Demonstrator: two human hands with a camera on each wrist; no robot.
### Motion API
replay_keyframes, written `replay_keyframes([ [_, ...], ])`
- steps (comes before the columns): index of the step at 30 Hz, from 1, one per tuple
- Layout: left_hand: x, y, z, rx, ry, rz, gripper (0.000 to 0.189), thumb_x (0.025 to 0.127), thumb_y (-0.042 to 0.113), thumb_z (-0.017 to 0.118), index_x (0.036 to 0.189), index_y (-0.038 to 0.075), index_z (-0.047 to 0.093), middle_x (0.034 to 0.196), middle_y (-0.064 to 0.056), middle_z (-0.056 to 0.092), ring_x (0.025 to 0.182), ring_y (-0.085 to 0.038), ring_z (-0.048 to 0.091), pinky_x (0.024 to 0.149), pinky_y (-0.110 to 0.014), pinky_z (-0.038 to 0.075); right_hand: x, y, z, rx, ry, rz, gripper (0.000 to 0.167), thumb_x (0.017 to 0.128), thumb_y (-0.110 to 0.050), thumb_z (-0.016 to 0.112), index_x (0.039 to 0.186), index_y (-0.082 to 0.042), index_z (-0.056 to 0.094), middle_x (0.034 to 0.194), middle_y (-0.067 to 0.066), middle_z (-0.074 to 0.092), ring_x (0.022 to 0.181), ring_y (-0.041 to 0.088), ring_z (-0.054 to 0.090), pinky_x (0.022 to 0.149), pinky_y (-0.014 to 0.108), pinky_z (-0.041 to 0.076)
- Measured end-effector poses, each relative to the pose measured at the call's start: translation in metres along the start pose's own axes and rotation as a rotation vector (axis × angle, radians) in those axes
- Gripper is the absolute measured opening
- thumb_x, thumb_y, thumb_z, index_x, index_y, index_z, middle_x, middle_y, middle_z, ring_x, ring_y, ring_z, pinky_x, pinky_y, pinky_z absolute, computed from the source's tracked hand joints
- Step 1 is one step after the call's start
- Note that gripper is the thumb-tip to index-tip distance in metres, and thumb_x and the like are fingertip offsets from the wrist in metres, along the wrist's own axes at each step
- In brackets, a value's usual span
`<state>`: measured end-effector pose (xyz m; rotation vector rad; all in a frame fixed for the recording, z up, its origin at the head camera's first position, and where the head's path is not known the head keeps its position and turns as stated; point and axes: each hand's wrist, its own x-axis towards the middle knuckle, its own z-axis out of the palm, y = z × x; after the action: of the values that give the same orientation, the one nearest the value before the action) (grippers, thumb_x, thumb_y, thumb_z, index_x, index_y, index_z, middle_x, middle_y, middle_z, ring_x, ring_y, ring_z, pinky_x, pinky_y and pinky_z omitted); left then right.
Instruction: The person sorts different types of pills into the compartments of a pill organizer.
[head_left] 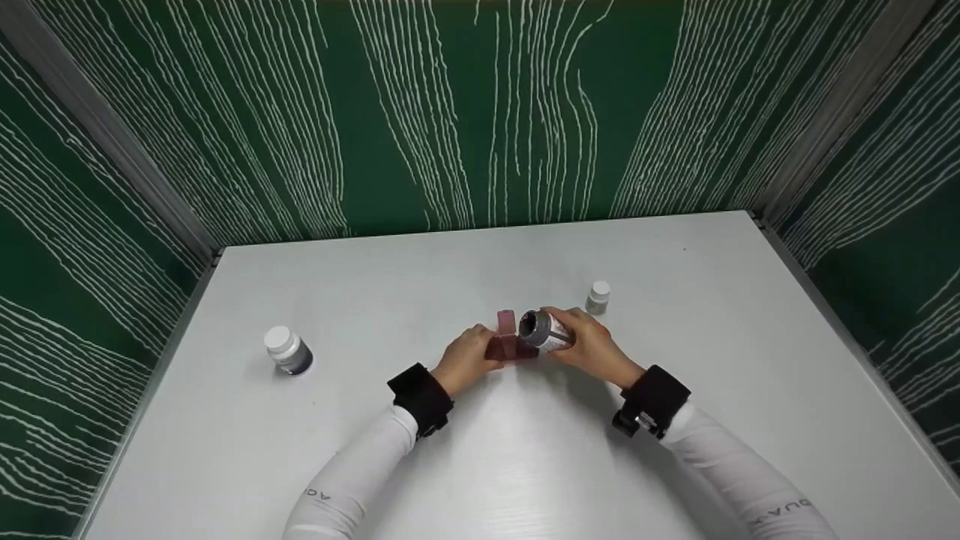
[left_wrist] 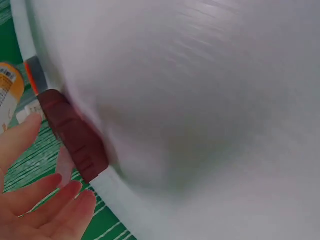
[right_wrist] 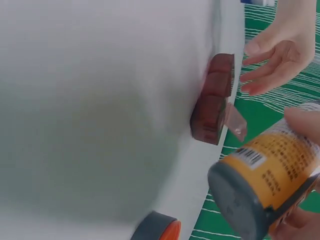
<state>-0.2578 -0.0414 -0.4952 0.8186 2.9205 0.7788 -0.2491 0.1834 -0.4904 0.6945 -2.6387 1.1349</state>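
Observation:
A dark red translucent pill organizer (head_left: 499, 347) lies on the white table, one pink lid (head_left: 506, 321) raised. My left hand (head_left: 467, 358) is at its left end, with relaxed fingers and thumb spread close to the box in the left wrist view. My right hand (head_left: 592, 346) grips a pill bottle (right_wrist: 272, 172) with an orange and white label. It is tilted sideways over the right part of the organizer, its uncapped dark mouth facing left in the head view. The bottle's contents are hidden. A dark grey cap (right_wrist: 155, 227) with an orange inside lies on the table.
A small white bottle (head_left: 598, 298) stands beyond my right hand. Far to the left is a larger white-capped bottle (head_left: 288, 350) with a dark purple lower part. Green panels (head_left: 517, 112) with white wavy lines rise behind the table and at both sides.

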Motion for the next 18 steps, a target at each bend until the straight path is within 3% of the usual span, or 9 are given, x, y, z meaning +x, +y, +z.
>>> replay_keyframes([
  [3,0.002,-0.001,0.003,0.044,-0.018,-0.018,0.033,0.072,0.016,0.071,0.097,-0.003,0.060,0.096,-0.012,0.056,0.089,-0.024,0.054,0.076,-0.034,0.046,0.005,0.001,0.002,-0.169,-0.003,-0.034,0.062,0.060,-0.007,0.076,0.119,-0.011,0.056,0.095,0.012,0.056,0.084,0.026,0.053,0.069,0.041,0.046],
  [7,0.004,-0.003,0.006,0.020,-0.010,-0.030,0.029,0.071,0.012,0.071,0.093,-0.003,0.061,0.093,-0.012,0.056,0.086,-0.024,0.055,0.074,-0.034,0.046,0.010,0.001,0.007,-0.309,-0.013,-0.088,0.061,0.058,-0.008,0.078,0.116,-0.011,0.058,0.091,0.012,0.055,0.081,0.027,0.051,0.070,0.043,0.044],
  [14,0.005,-0.006,0.006,-0.008,-0.015,-0.023,0.026,0.070,0.009,0.071,0.092,-0.003,0.061,0.091,-0.010,0.056,0.083,-0.022,0.055,0.074,-0.031,0.045,0.015,0.000,0.014,-0.464,-0.025,-0.174,0.065,0.054,-0.005,0.080,0.114,-0.012,0.059,0.094,0.017,0.053,0.089,0.034,0.049,0.083,0.049,0.037],
  [18,0.005,-0.007,0.006,-0.016,-0.021,-0.026,0.025,0.071,0.009,0.071,0.091,-0.003,0.061,0.090,-0.009,0.056,0.082,-0.021,0.055,0.072,-0.030,0.045,0.018,-0.002,0.016,-0.559,-0.036,-0.237,0.064,0.055,-0.001,0.078,0.115,-0.012,0.058,0.095,0.019,0.051,0.091,0.036,0.048,0.084,0.049,0.035],
])
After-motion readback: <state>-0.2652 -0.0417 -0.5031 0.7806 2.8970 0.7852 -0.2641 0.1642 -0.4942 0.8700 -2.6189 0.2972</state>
